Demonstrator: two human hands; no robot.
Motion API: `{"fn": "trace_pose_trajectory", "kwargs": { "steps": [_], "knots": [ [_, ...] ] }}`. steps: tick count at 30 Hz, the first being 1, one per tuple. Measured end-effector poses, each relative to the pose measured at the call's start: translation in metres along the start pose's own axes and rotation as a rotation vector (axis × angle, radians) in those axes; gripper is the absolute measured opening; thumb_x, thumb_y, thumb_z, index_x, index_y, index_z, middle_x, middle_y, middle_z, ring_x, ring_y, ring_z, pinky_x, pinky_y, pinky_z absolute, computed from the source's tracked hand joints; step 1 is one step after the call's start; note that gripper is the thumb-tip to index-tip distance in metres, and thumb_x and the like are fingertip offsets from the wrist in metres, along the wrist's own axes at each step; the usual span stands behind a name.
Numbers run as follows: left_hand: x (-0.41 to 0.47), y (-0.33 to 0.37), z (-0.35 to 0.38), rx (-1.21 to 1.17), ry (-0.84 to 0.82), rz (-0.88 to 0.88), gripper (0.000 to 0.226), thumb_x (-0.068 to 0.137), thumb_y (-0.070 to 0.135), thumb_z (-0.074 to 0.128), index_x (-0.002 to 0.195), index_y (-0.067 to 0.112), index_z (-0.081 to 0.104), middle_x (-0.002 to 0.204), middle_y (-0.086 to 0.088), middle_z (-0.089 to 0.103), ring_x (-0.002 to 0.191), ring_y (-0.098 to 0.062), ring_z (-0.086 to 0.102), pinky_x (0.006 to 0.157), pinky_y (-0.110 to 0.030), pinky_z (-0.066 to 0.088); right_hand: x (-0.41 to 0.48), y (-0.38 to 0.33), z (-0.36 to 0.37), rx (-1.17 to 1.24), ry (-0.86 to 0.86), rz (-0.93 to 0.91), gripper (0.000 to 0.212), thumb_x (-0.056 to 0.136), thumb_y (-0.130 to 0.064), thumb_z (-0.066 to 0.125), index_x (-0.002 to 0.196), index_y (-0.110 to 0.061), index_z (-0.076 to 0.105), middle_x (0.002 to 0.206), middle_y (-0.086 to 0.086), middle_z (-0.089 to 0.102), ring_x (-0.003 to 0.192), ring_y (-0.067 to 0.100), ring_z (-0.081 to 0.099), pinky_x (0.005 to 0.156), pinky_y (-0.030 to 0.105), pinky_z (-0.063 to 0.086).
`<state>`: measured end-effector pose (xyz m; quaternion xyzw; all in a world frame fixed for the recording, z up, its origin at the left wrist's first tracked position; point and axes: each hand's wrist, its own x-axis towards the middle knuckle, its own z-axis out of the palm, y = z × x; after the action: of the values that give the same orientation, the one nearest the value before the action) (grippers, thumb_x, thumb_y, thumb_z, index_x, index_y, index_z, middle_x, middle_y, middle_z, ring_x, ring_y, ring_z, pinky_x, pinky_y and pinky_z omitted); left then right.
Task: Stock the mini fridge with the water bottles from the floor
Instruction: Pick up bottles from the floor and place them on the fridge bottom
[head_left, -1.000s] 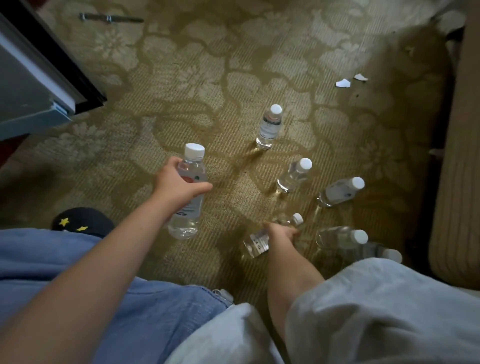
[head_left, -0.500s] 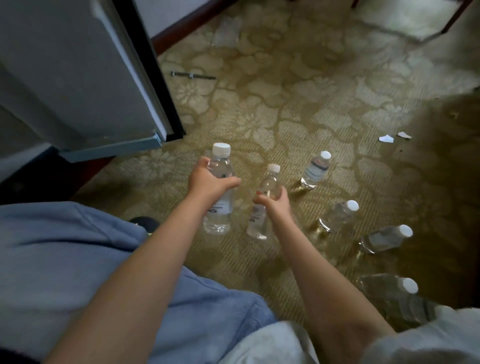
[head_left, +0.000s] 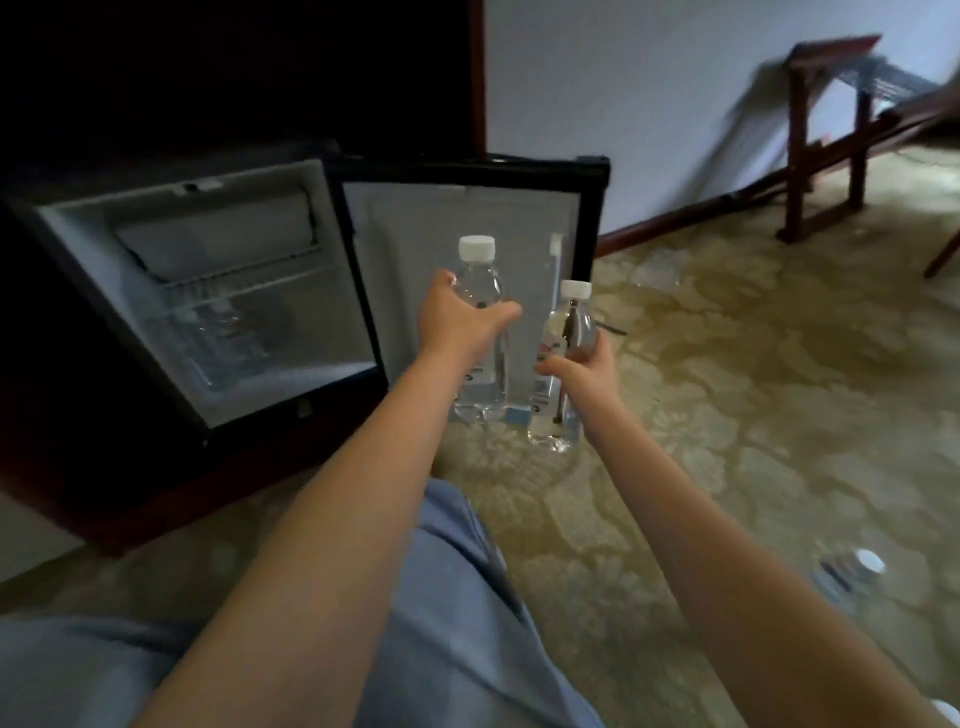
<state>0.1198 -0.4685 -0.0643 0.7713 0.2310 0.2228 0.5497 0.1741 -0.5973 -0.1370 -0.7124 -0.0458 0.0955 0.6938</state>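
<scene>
Your left hand (head_left: 457, 325) is wrapped around one water bottle (head_left: 480, 288), and your right hand (head_left: 584, 371) grips a second bottle (head_left: 569, 332). Both are upright in the air, just in front of the mini fridge (head_left: 311, 270)'s open door (head_left: 415, 223). A third bottle (head_left: 852, 569) sits on the floor (head_left: 753, 389), well right of the fridge.

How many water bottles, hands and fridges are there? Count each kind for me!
Water bottles clearly seen: 3 (left bottle, right bottle, floor bottle)
Hands: 2 (left hand, right hand)
Mini fridge: 1
Total: 6
</scene>
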Motion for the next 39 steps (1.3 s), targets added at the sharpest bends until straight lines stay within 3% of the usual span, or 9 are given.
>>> {"fn": "trace_pose_trajectory", "kwargs": {
  "steps": [2, 5, 8, 12, 19, 25, 32, 36, 39],
  "knots": [
    [0.014, 0.002, -0.032, -0.033, 0.06, 0.004, 0.042, 0.074, 0.018, 0.075, 0.102, 0.016, 0.044, 0.08, 0.013, 0.047, 0.068, 0.0, 0.048, 0.054, -0.016, 0.036, 0.008, -0.015, 0.03, -0.05, -0.046, -0.052, 0.067, 0.068, -0.008, 0.074, 0.127, -0.02, 0.044, 0.099, -0.003, 0.061, 0.093, 0.015, 0.061, 0.082, 0.033, 0.05],
    [0.033, -0.006, -0.081, -0.038, 0.169, -0.019, 0.05, 0.074, 0.02, 0.075, 0.113, 0.012, 0.045, 0.092, 0.006, 0.05, 0.081, -0.011, 0.053, 0.056, -0.018, 0.037, 0.014, -0.034, 0.08, -0.074, -0.124, -0.111, 0.065, 0.072, -0.006, 0.073, 0.129, -0.015, 0.043, 0.091, -0.009, 0.054, 0.085, 0.009, 0.056, 0.068, 0.021, 0.044],
    [0.052, -0.028, -0.126, -0.042, 0.282, -0.067, 0.067, 0.071, 0.026, 0.079, 0.126, 0.011, 0.043, 0.114, -0.002, 0.052, 0.105, -0.021, 0.055, 0.076, -0.027, 0.042, 0.018, -0.043, 0.133, -0.151, -0.237, -0.163, 0.059, 0.075, -0.008, 0.073, 0.125, -0.017, 0.043, 0.09, -0.011, 0.052, 0.087, 0.012, 0.056, 0.066, 0.022, 0.043],
    [0.072, -0.064, -0.186, -0.071, 0.425, -0.135, 0.08, 0.069, 0.029, 0.081, 0.135, 0.013, 0.039, 0.134, -0.006, 0.049, 0.121, -0.023, 0.05, 0.089, -0.031, 0.041, 0.025, -0.047, 0.205, -0.214, -0.359, -0.186, 0.062, 0.074, -0.009, 0.075, 0.126, -0.017, 0.042, 0.106, 0.0, 0.061, 0.093, 0.016, 0.061, 0.076, 0.031, 0.05],
    [0.114, -0.136, -0.259, -0.11, 0.551, -0.222, 0.068, 0.071, 0.021, 0.079, 0.127, 0.012, 0.041, 0.109, 0.003, 0.047, 0.097, -0.013, 0.047, 0.081, -0.025, 0.037, 0.061, -0.037, 0.312, -0.283, -0.489, -0.187, 0.061, 0.075, -0.007, 0.077, 0.119, -0.019, 0.037, 0.111, 0.001, 0.057, 0.098, 0.018, 0.058, 0.079, 0.029, 0.045],
    [0.157, -0.211, -0.285, -0.121, 0.636, -0.32, 0.064, 0.068, 0.021, 0.081, 0.118, 0.011, 0.044, 0.116, -0.005, 0.056, 0.104, -0.02, 0.056, 0.081, -0.03, 0.042, 0.101, -0.007, 0.381, -0.341, -0.566, -0.168, 0.077, 0.075, -0.006, 0.077, 0.136, -0.017, 0.032, 0.098, -0.008, 0.05, 0.093, 0.014, 0.052, 0.063, 0.018, 0.041],
    [0.212, -0.269, -0.285, -0.111, 0.61, -0.275, 0.063, 0.066, 0.02, 0.082, 0.117, 0.013, 0.045, 0.107, 0.001, 0.058, 0.098, -0.017, 0.059, 0.08, -0.028, 0.045, 0.151, 0.064, 0.436, -0.275, -0.58, -0.141, 0.077, 0.068, -0.001, 0.08, 0.132, -0.014, 0.038, 0.104, -0.005, 0.056, 0.101, 0.014, 0.06, 0.081, 0.032, 0.054],
    [0.241, -0.292, -0.281, -0.107, 0.587, -0.268, 0.071, 0.066, 0.02, 0.083, 0.126, 0.015, 0.044, 0.113, 0.004, 0.058, 0.101, -0.014, 0.058, 0.086, -0.029, 0.046, 0.182, 0.101, 0.457, -0.321, -0.529, -0.123, 0.08, 0.067, 0.002, 0.079, 0.135, -0.015, 0.04, 0.12, 0.007, 0.056, 0.11, 0.023, 0.057, 0.077, 0.031, 0.05],
    [0.252, -0.316, -0.28, -0.101, 0.59, -0.277, 0.068, 0.068, 0.02, 0.082, 0.125, 0.014, 0.045, 0.116, 0.001, 0.059, 0.104, -0.017, 0.059, 0.084, -0.028, 0.047, 0.2, 0.125, 0.47, -0.385, -0.525, -0.191, 0.083, 0.066, 0.0, 0.082, 0.136, -0.014, 0.039, 0.133, 0.007, 0.05, 0.122, 0.023, 0.05, 0.095, 0.038, 0.048]
  ]
}}
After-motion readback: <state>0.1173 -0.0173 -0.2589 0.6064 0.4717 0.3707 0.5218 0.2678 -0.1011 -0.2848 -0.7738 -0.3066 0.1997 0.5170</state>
